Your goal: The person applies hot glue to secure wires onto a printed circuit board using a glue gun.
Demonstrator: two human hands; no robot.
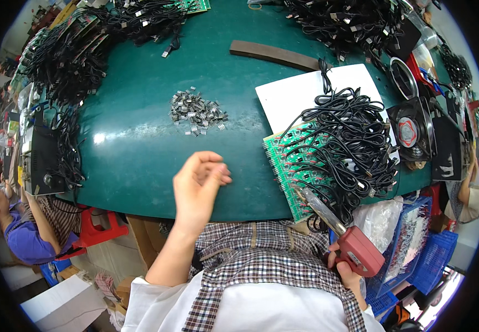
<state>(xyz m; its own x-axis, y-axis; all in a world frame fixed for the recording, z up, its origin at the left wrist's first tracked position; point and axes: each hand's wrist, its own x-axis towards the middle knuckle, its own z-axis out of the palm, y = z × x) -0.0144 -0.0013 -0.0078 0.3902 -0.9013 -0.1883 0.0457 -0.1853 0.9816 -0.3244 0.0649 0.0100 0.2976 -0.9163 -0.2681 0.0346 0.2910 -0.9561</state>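
My left hand point(198, 185) is over the near part of the green table, its fingers curled in with the thumb against them. Whatever they may hold is hidden and slightly blurred. Beyond it lies a loose pile of small metal connectors point(196, 112). At the lower right my right hand point(347, 272) is wrapped round a red soldering gun point(362, 250). Its metal barrel slants up and left, the tip close to the near edge of a green circuit board panel point(290, 160). Black cables point(355, 138) run from the panel and lie coiled to its right.
A white sheet point(283, 94) lies partly under the cables, below a dark bar point(272, 54). Cable bundles point(76, 55) crowd the far corners. A small fan point(411, 130) stands right. Blue crates point(433, 260) are beside me, and another person point(26, 232) sits left.
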